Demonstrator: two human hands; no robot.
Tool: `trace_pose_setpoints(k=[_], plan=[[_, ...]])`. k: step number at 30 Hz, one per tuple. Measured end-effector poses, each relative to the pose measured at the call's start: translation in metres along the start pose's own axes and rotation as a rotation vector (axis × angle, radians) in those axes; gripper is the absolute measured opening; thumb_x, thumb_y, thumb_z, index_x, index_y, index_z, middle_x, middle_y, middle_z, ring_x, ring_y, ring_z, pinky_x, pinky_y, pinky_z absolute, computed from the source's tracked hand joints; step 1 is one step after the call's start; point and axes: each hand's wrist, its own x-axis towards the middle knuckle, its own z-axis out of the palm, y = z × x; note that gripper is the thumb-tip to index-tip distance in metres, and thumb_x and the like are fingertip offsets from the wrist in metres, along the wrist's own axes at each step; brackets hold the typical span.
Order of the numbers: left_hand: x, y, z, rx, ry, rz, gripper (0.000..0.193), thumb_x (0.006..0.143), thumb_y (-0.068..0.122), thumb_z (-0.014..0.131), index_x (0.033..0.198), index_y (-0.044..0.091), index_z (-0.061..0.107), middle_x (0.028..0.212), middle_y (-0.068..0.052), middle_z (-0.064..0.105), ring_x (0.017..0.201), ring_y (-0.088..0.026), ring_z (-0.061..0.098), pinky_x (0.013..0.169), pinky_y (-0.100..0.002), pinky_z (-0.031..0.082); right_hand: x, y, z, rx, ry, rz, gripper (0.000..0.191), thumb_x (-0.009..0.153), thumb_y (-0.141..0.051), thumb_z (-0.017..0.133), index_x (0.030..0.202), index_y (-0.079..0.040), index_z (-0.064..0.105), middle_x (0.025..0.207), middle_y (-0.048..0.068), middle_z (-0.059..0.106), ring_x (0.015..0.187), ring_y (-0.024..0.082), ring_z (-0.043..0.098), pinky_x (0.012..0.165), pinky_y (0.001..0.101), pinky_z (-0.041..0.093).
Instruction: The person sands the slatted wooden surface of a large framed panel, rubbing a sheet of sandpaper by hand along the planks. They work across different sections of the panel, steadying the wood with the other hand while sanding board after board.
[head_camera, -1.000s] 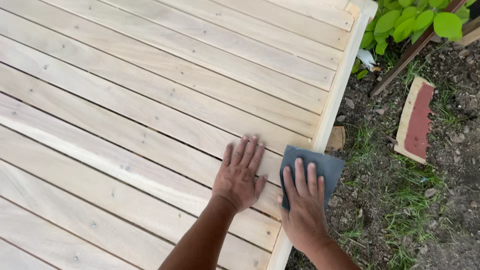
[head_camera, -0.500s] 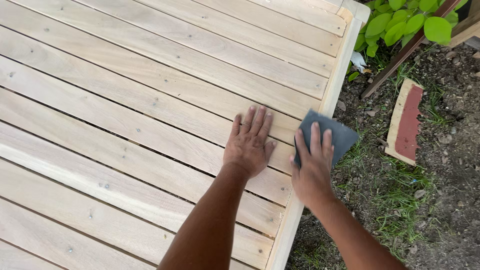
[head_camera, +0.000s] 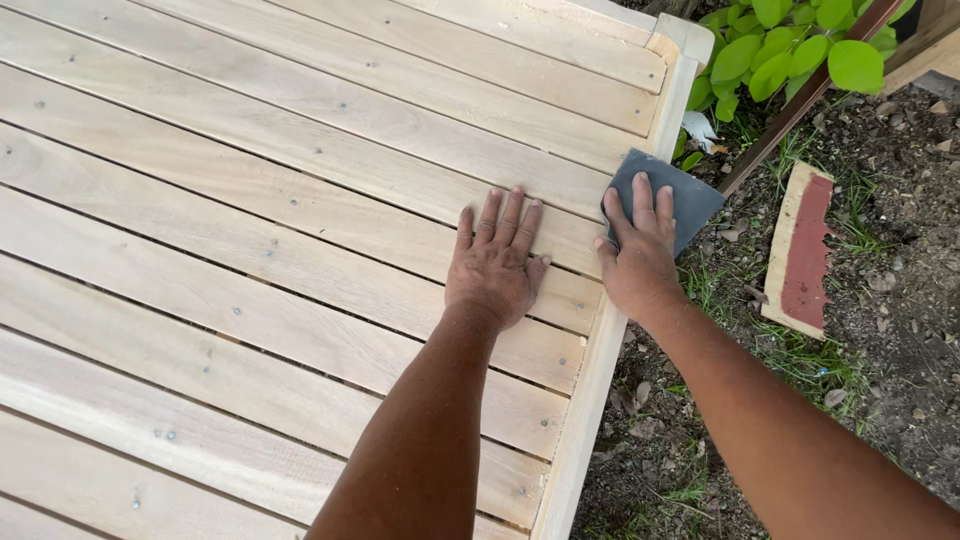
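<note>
Pressing flat on the slats, the left hand (head_camera: 497, 268) lies palm down with fingers (head_camera: 505, 215) spread and released, grasping nothing, near the right edge of the slatted wooden bench (head_camera: 250, 210). The right hand (head_camera: 636, 262) holds a grey sanding sheet (head_camera: 688, 195) against the bench's right edge rail (head_camera: 600, 360), fingers laid over the sheet and pinning it to the wood (thumb on the inner side). Step in hand looks like sanding that side rail, toward the far right corner. A next stroke calls for steady downward pressure while the flat hand braces. Off the bench: bare soil, grass, a red-faced brick (head_camera: 800, 250), green leaves (head_camera: 790, 45).
</note>
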Motion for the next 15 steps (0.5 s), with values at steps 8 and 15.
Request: trace_pose_setpoints(k=[8, 15], plan=[[0.017, -0.004, -0.010, 0.036, -0.030, 0.008, 0.071, 0.104, 0.052, 0.024, 0.164, 0.022, 0.002, 0.172, -0.005, -0.003, 0.157, -0.027, -0.003, 0.125, -0.050, -0.001, -0.136, -0.081, -0.007, 0.067, -0.059, 0.016, 0.064, 0.093, -0.016, 0.066, 0.151, -0.004, 0.040, 0.167, 0.024, 0.008, 0.151, 0.053, 0.003, 0.120, 0.0648, 0.014], [0.018, -0.003, -0.016, -0.006, -0.032, 0.011, 0.071, 0.103, 0.053, 0.027, 0.163, 0.023, 0.003, 0.171, -0.008, -0.005, 0.157, -0.027, -0.003, 0.125, -0.051, -0.001, -0.050, -0.033, -0.006, 0.073, -0.087, 0.066, 0.067, 0.091, -0.018, 0.065, 0.153, -0.007, 0.041, 0.169, 0.020, 0.007, 0.154, 0.050, 0.003, 0.123, 0.0599, 0.015]])
